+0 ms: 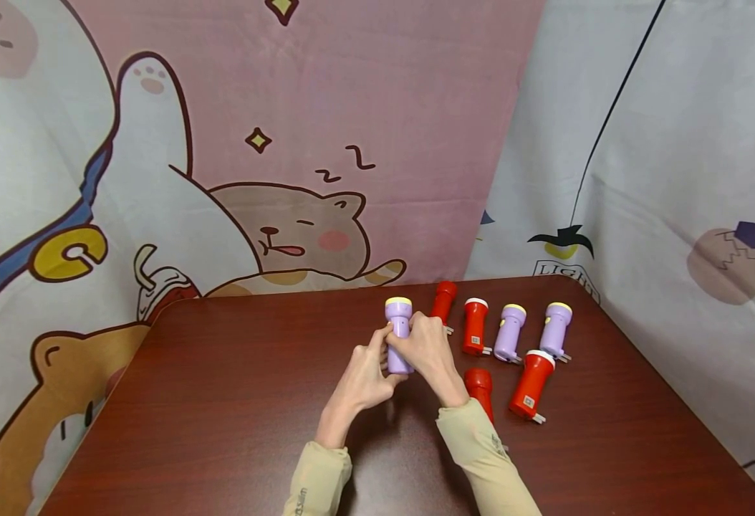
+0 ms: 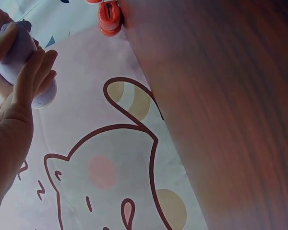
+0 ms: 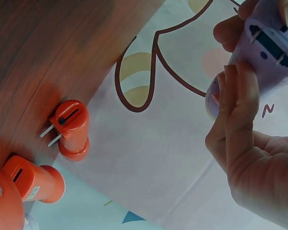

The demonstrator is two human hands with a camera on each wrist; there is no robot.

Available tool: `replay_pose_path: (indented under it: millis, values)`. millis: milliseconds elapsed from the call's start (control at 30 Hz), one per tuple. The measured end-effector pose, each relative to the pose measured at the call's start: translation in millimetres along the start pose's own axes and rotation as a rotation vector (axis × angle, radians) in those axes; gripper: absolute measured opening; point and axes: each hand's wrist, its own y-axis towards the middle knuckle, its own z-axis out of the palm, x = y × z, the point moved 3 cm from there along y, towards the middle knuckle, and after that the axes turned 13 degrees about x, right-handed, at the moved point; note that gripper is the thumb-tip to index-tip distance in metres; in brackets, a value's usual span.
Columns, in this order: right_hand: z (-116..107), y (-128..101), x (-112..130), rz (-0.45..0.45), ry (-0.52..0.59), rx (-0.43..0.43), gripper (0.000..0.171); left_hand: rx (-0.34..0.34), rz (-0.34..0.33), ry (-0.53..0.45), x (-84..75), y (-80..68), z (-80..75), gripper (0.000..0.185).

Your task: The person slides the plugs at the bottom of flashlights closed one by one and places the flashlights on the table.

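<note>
A lavender flashlight (image 1: 400, 327) with a pale yellow rim is held upright above the table between both hands. The left hand (image 1: 359, 380) grips it from the left, fingers around the body and thumb near its lower end. From the other side the right hand (image 1: 426, 347) holds the body, its thumb across the front. In the right wrist view the flashlight's end (image 3: 271, 47) shows a dark slot with metal plug prongs at it. Close by the right hand stands a red flashlight (image 1: 443, 301), and another red flashlight (image 1: 478, 387) lies partly hidden behind the right forearm.
On the right of the brown table (image 1: 236, 380) are a red flashlight with a white rim (image 1: 475, 324), a larger red flashlight (image 1: 530, 383), and two lavender flashlights (image 1: 510, 331), some with prongs out. A cartoon-printed cloth (image 1: 416, 143) hangs behind the table's far edge.
</note>
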Motion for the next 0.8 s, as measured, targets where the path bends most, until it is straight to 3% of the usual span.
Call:
replay_pose_path:
  millis: [300, 800]
  values:
    - [-0.2, -1.3, 1.1, -0.053, -0.008, -0.039, 0.032, 0.059, -0.018, -0.102, 2.0, 0.0, -0.2, 0.071]
    - [4.1, -0.2, -0.7, 0.002, 0.008, 0.001, 0.034, 0.087, -0.019, -0.127, 5.5, -0.1, -1.5, 0.071]
